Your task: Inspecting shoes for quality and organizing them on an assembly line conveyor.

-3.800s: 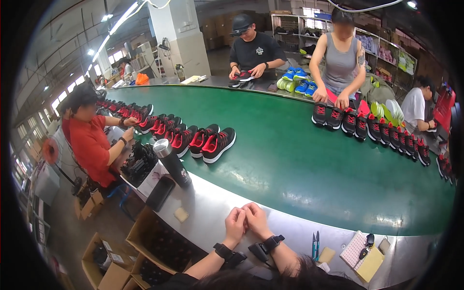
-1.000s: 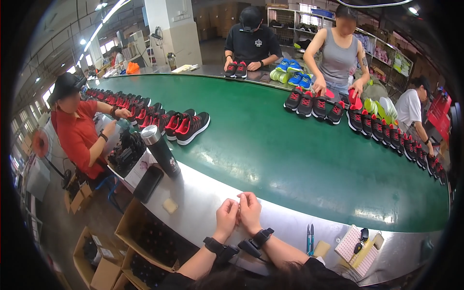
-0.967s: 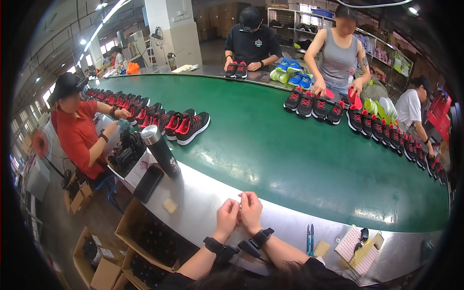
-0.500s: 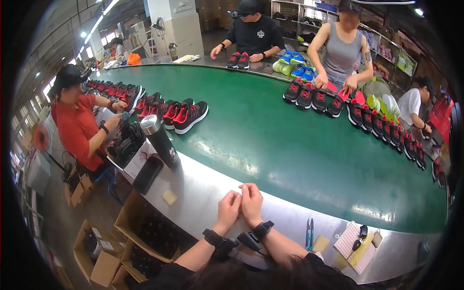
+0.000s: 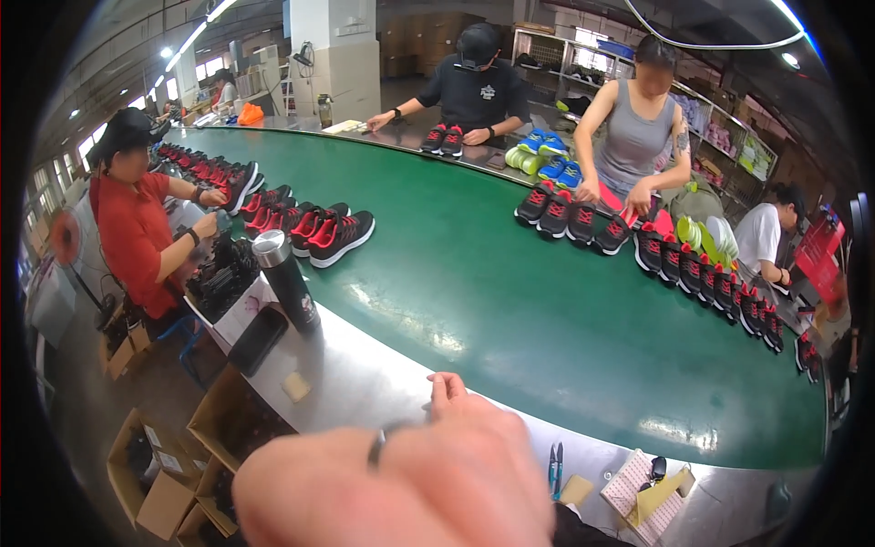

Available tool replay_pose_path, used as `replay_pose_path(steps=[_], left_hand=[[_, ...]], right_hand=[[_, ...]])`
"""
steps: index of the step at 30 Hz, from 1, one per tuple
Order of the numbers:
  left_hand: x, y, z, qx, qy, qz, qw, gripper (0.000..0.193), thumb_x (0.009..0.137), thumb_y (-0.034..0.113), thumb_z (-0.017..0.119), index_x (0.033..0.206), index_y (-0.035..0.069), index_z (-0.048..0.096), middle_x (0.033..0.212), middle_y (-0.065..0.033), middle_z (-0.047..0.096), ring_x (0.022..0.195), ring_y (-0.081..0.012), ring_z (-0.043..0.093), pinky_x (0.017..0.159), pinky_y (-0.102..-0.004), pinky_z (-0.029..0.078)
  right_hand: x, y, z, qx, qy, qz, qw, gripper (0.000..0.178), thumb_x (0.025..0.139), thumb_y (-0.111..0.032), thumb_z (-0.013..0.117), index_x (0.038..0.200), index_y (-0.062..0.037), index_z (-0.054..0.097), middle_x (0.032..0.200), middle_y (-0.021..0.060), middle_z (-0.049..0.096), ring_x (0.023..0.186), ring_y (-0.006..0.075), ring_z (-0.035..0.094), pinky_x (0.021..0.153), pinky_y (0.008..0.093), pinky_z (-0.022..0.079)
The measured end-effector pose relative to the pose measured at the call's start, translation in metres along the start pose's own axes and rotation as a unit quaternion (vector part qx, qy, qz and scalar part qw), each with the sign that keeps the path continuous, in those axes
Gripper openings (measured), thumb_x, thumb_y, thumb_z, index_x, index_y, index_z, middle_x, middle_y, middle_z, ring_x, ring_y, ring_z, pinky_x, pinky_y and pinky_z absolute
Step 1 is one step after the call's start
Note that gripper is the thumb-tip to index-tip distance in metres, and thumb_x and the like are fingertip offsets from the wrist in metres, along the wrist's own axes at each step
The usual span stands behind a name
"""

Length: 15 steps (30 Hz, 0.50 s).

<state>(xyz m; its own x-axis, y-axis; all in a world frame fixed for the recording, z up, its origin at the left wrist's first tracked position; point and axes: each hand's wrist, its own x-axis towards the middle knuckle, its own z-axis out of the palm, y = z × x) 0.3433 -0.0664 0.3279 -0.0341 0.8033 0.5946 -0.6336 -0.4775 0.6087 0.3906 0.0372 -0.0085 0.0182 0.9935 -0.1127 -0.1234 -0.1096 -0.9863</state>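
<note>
My left hand (image 5: 392,492) is raised very close and looms large and blurred across the lower middle. A ring shows on one finger; the fingertips are out of sight, so what it may hold cannot be told. Beyond it, partly covered, my right hand (image 5: 453,398) is above the metal table edge (image 5: 365,387) with its fingers drawn together and nothing visible in them. To its right lie blue-handled thread snips (image 5: 555,469), a yellowish pad (image 5: 576,490) and a pink perforated block (image 5: 629,483) with small dark items on it.
A green conveyor belt (image 5: 474,273) curves past, carrying black-and-red sneakers (image 5: 342,239). On the left stand a dark tumbler (image 5: 290,287), a phone (image 5: 258,340) and a pale pad (image 5: 295,387). Cardboard boxes (image 5: 169,497) sit on the floor. Several co-workers handle shoes around the belt.
My left hand has left my right hand and come up close to the view. The view has shifted slightly, and the co-worker in black has reached further left with one hand.
</note>
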Motion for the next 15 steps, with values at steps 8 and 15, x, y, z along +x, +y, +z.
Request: replay_pose_path(steps=[8, 15], left_hand=[[-0.006, -0.015, 0.013, 0.002, -0.034, 0.023, 0.999, 0.012, 0.091, 0.018, 0.058, 0.080, 0.018, 0.053, 0.072, 0.0015, 0.051, 0.070, -0.0144, 0.048, 0.074, -0.0288, 0.032], [-0.004, -0.025, 0.011, 0.021, -0.057, 0.053, 0.997, 0.010, 0.090, 0.021, 0.059, 0.083, 0.017, 0.054, 0.076, 0.0005, 0.052, 0.076, -0.0159, 0.049, 0.077, -0.0289, 0.033]], right_hand=[[0.003, -0.009, -0.019, 0.032, -0.025, -0.057, 0.998, 0.020, 0.096, -0.020, 0.054, 0.092, -0.0027, 0.062, 0.065, -0.0048, 0.050, 0.058, 0.0032, 0.041, 0.051, 0.0217, 0.034], [0.000, -0.012, -0.023, 0.032, -0.026, -0.047, 0.998, 0.019, 0.095, -0.020, 0.055, 0.091, -0.0030, 0.063, 0.066, -0.0043, 0.052, 0.059, 0.0031, 0.043, 0.052, 0.0210, 0.035]])
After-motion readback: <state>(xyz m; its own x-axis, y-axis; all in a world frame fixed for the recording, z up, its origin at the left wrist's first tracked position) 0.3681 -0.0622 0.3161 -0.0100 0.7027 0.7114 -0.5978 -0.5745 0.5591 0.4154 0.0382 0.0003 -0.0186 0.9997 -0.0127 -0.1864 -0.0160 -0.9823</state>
